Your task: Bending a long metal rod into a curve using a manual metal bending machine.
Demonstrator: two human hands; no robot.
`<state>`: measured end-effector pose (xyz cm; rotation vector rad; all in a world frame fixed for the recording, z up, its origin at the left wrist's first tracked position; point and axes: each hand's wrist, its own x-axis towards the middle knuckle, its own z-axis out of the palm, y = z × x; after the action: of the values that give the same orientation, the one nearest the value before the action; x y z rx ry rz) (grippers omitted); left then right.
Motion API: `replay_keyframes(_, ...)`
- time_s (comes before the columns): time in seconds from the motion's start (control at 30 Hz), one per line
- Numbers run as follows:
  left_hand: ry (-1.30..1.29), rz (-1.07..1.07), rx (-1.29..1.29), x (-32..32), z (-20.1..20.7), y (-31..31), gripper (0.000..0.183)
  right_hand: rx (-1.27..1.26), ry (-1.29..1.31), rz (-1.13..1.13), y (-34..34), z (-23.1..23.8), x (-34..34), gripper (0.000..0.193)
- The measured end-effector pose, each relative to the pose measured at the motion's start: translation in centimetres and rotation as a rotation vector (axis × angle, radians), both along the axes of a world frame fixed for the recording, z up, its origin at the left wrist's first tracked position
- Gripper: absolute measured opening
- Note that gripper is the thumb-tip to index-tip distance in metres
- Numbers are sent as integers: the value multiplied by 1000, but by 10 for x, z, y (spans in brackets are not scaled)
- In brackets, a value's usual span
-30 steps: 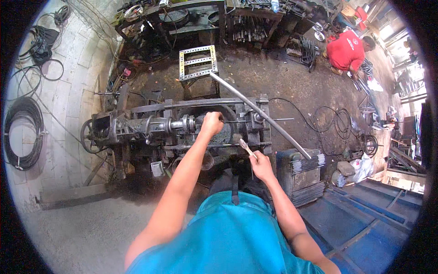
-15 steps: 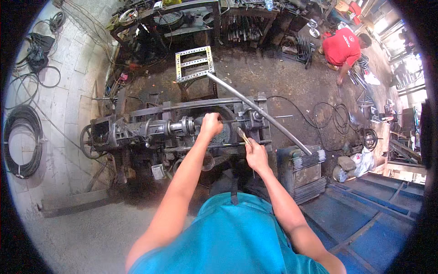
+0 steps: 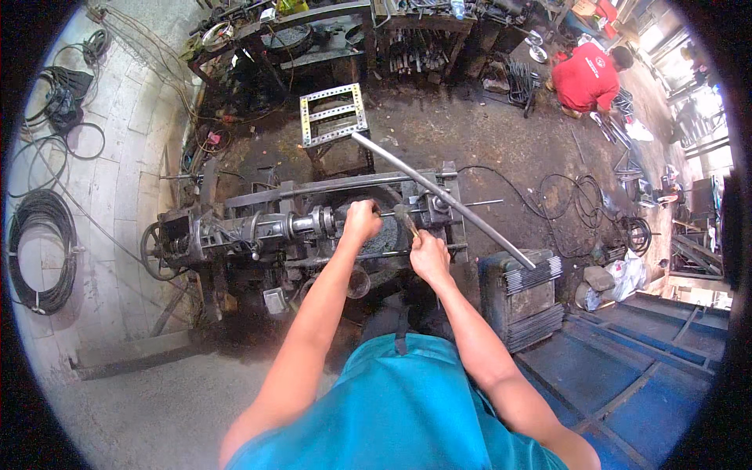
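My left hand (image 3: 363, 222) is closed at the left end of a thin metal rod (image 3: 478, 204), over the bed of a dark, greasy machine (image 3: 266, 223). The rod runs right through a block and sticks out past the machine's frame. In my right hand (image 3: 430, 255) is a brush (image 3: 409, 225) with a light handle, tilted up and to the left. Its dark head meets the rod just right of my left hand; motion blurs the contact. Below the rod lies a round pan (image 3: 380, 235) of dark grit or shavings, partly hidden by my left hand.
A long grey pipe (image 3: 446, 202) slants across the machine's right end onto a stack of thin rods (image 3: 533, 274). A perforated metal stand (image 3: 333, 116) is beyond the machine. At the far right a person in a red shirt (image 3: 583, 77) crouches by metal pieces. Cable (image 3: 576, 204) loops over the floor.
My right hand has moved slightly left and up, bringing the brush head from below the rod onto it. My left hand stays at the rod's end.
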<state>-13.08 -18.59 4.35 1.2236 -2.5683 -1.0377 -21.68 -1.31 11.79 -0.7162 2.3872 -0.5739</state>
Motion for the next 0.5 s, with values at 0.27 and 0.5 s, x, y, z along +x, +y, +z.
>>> replay_keyframes(0.27, 108, 302, 6, 28, 19, -14, 13, 21, -50, 78, -24, 3, 8, 29)
replay_keyframes(0.5, 106, 339, -10, 32, 31, -18, 15, 87, -80, 257, -55, -31, 40, 30)
